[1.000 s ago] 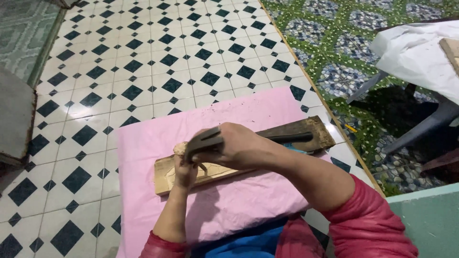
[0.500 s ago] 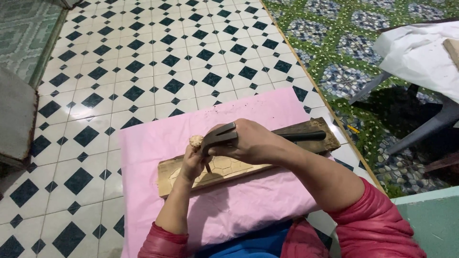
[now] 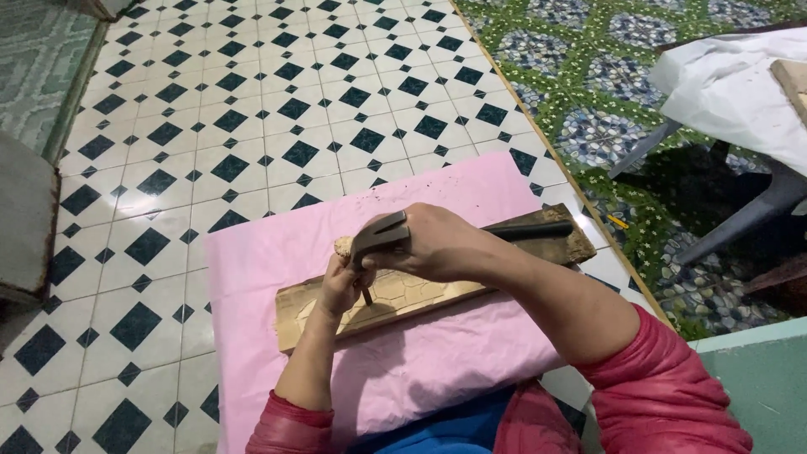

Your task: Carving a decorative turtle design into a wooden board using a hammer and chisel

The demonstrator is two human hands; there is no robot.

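A long wooden plank (image 3: 420,296) with a carved pattern lies on a pink cloth (image 3: 437,353) spread over the tiled floor. My left hand (image 3: 340,286) grips a chisel (image 3: 355,271) upright, its wooden top showing above my fingers and its tip on the plank. My right hand (image 3: 437,244) holds a hammer (image 3: 382,235) close to its metal head, which sits right at the chisel's top. The hammer's dark handle (image 3: 530,229) sticks out to the right past my wrist. Both arms wear red sleeves.
White floor tiles with dark diamonds (image 3: 252,126) stretch ahead and left. A green flowered mat (image 3: 605,92) lies at the right. A grey plastic chair (image 3: 756,202) under a white cloth (image 3: 731,84) stands at far right. A dark step (image 3: 21,219) borders the left edge.
Both hands with the hammer and chisel have shifted a little to the right along the plank. The hammer head stays close to the chisel's top.
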